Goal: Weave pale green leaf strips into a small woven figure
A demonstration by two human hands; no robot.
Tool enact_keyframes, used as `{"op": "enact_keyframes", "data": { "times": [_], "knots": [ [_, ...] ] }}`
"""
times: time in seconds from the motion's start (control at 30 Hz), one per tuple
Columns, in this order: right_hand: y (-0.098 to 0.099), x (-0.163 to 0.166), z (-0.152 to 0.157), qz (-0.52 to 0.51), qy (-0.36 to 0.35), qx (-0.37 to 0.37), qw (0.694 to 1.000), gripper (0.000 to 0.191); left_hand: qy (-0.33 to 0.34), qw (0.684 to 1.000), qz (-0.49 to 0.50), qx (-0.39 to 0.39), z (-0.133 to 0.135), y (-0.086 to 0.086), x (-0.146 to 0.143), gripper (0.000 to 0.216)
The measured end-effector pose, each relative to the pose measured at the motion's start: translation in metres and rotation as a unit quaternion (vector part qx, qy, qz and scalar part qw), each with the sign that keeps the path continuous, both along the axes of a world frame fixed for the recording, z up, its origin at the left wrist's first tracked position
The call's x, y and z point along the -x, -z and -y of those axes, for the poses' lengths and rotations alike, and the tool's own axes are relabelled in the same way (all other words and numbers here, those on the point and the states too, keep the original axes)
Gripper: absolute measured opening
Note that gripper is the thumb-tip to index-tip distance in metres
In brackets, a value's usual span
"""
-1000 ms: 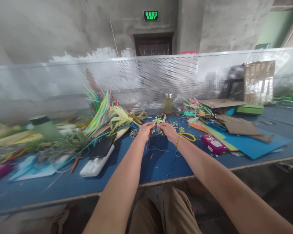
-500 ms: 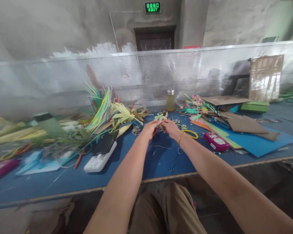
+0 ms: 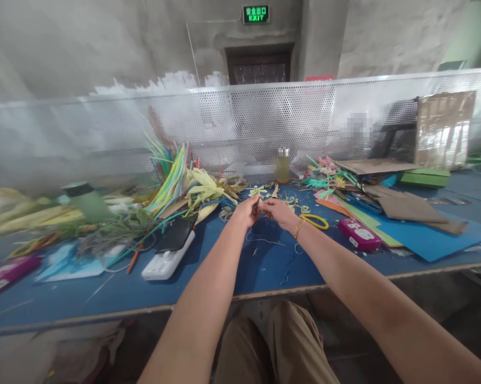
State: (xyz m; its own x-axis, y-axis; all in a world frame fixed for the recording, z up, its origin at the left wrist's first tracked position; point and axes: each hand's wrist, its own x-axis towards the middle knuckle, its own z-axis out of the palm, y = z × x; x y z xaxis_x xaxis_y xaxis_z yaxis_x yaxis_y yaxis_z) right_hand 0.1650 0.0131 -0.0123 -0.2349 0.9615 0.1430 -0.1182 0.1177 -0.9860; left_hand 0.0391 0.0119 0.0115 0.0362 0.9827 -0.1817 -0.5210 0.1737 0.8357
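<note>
While the bare left hand (image 3: 247, 211) and bare right hand (image 3: 279, 211) are facing each other with narrow grip, whether holding something I cannot tell, thin yellow-green leafy strips (image 3: 257, 190) are showing just beyond, at twelve o'clock, probably light, soft, tearable, wanting gentle pinching mid-length.

Bare forearms (image 3: 213, 282) stretched forward, converging, left hand (image 3: 246, 212) and right hand (image 3: 281, 213) close together, fingers (image 3: 267, 206) bent
</note>
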Motion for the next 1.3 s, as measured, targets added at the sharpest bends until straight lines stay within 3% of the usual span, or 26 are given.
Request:
{"op": "enact_keyframes", "data": {
  "times": [0.2, 0.4, 0.63, 0.8, 1.1, 1.3],
  "knots": [
    [-0.001, 0.0, -0.001, 0.011, 0.027, -0.009, 1.0, 0.034, 0.018, 0.999, -0.027, -0.004, -0.002, 0.002, 0.0, 0.008],
    [-0.002, -0.002, 0.003, 0.051, 0.071, 0.039, 0.995, 0.015, -0.17, 0.983, 0.059, -0.022, -0.014, 0.001, 0.018, 0.014],
    [-0.001, -0.003, 0.002, 0.069, 0.057, 0.046, 0.995, 0.01, -0.222, 0.974, 0.026, -0.031, -0.016, 0.008, 0.023, 0.029],
    [0.0, -0.004, -0.002, 0.054, 0.066, 0.056, 0.995, 0.011, -0.196, 0.976, -0.055, -0.07, -0.01, 0.01, 0.016, 0.037],
    [0.004, -0.005, -0.007, 0.035, 0.062, 0.066, 0.995, 0.015, -0.167, 0.974, -0.088, -0.122, -0.007, 0.01, 0.007, 0.025],
    [0.001, -0.008, -0.009, 0.007, 0.1, 0.035, 0.994, 0.025, -0.102, 0.976, -0.131, -0.138, -0.006, 0.012, 0.004, 0.026]
  ]
}}
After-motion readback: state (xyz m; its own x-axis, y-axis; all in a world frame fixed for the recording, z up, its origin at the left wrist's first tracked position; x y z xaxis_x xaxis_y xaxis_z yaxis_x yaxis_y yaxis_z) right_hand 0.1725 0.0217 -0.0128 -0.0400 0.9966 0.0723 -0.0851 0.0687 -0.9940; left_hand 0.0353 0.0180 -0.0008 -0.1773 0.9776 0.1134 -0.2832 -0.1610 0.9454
